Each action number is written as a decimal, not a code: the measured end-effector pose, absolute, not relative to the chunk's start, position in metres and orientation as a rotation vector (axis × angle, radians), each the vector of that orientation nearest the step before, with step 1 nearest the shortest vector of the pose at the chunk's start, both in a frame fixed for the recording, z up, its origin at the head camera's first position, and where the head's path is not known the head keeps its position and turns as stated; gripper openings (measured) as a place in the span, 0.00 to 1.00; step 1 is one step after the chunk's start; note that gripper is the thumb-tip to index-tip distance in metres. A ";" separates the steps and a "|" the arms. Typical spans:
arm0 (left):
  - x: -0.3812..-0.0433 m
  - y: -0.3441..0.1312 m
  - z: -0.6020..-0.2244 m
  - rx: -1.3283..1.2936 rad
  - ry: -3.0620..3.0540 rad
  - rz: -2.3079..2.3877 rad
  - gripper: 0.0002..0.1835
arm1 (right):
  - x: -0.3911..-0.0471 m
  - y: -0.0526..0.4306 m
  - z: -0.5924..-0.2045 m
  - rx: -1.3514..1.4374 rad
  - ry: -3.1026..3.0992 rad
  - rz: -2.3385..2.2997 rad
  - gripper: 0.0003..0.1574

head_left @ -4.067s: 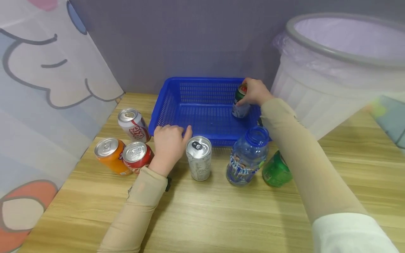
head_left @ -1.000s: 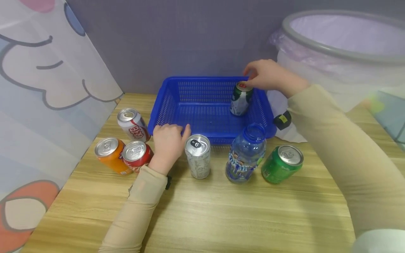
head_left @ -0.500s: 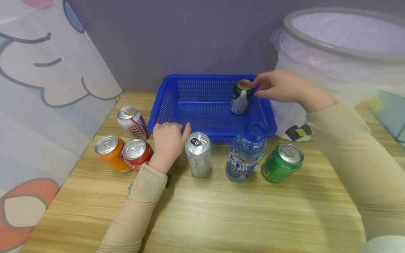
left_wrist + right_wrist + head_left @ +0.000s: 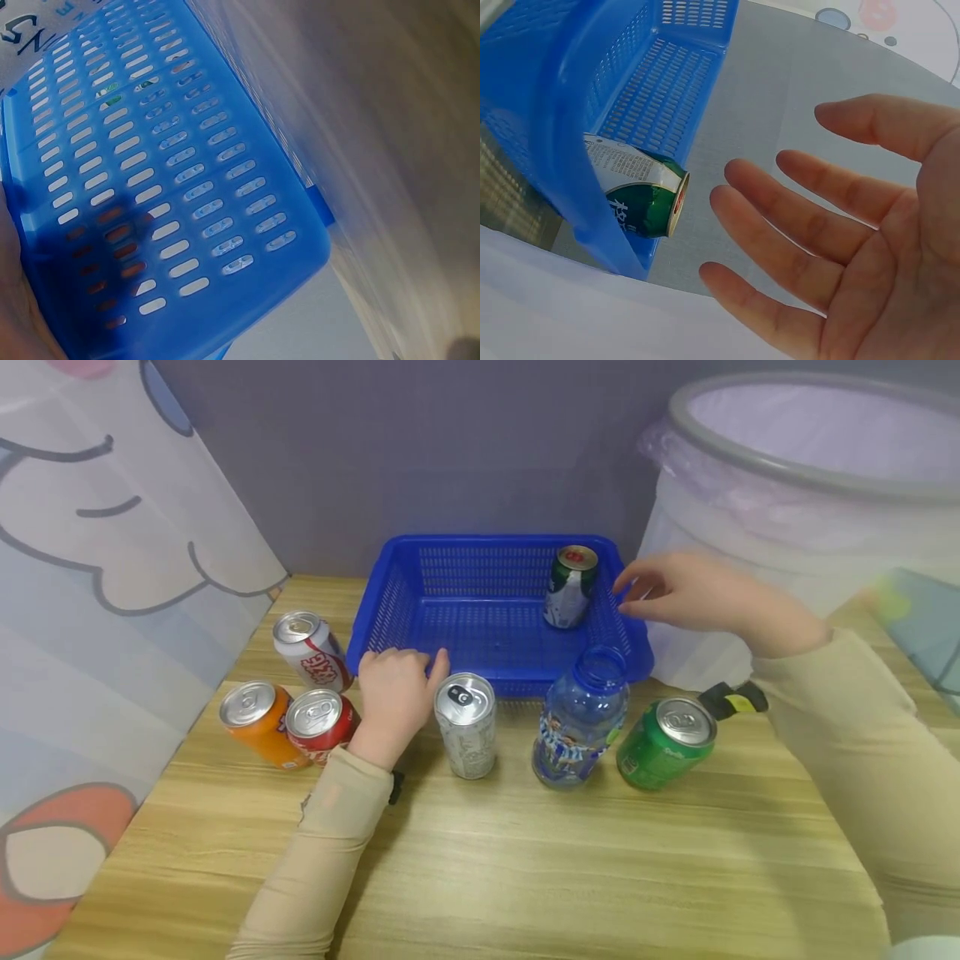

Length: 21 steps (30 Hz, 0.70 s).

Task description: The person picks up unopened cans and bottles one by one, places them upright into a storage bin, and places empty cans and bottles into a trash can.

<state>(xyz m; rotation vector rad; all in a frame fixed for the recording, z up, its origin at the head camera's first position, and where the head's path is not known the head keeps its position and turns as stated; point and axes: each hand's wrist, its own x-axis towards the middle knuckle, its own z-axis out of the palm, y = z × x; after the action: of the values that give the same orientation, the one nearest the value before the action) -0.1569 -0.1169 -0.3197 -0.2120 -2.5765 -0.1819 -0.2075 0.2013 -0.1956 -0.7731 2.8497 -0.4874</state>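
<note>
In the head view, the blue plastic basket [image 4: 480, 633] is gripped at its near rim by the left hand [image 4: 397, 689]; inside, a green-and-white drink can [image 4: 570, 595] is stood upright, left of the right hand [image 4: 693, 591]. Left wrist: curled fingers are perhaps dimly shown behind slots. Right wrist: loosely spread, empty fingers are held apart from the can.

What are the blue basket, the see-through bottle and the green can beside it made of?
Basket: looks like hard plastic, smooth and slightly shiny, with neat rows of molded holes.
Bottle: clear and bluish; it could be plastic or glass, I can't tell.
Green can: probably thin metal, glossy green, with a bare silvery top.
</note>
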 end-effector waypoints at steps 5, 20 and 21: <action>-0.157 -0.117 -0.319 -0.215 -2.577 -0.180 0.26 | -0.199 0.209 -0.199 -0.786 2.836 -0.564 0.18; -0.157 -0.113 -0.316 -0.222 -2.596 -0.180 0.26 | -0.176 0.257 -0.233 -0.679 2.826 -0.693 0.15; -0.157 -0.114 -0.316 -0.219 -2.595 -0.180 0.26 | -0.175 0.259 -0.236 -0.674 2.821 -0.702 0.16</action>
<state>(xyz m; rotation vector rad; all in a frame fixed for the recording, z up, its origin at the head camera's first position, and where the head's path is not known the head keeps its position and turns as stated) -0.1567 -0.1136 -0.3161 -0.2194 -2.5948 -0.1798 -0.1752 0.2591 -0.2357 -0.6742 2.8206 -0.7020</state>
